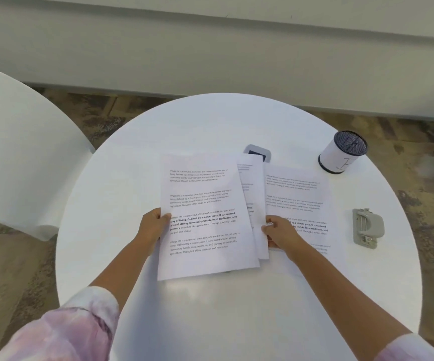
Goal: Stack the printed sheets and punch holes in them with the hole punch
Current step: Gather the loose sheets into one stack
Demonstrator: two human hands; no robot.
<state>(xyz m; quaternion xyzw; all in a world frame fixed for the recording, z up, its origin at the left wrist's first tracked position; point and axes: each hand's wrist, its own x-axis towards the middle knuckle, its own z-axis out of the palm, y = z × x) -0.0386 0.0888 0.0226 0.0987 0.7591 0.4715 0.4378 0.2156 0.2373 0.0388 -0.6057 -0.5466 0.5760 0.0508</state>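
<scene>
Three printed sheets lie fanned out on the round white table. My left hand grips the left edge of the top sheet, thumb on the paper. A middle sheet pokes out from under it. My right hand pinches the lower edge of that middle sheet and rests over the right sheet, which lies flat on the table. The grey hole punch sits alone near the table's right edge, well to the right of my right hand.
A white cylindrical mesh pen cup stands at the back right. A small grey device with a dark screen lies behind the sheets, partly covered. A white chair stands to the left of the table.
</scene>
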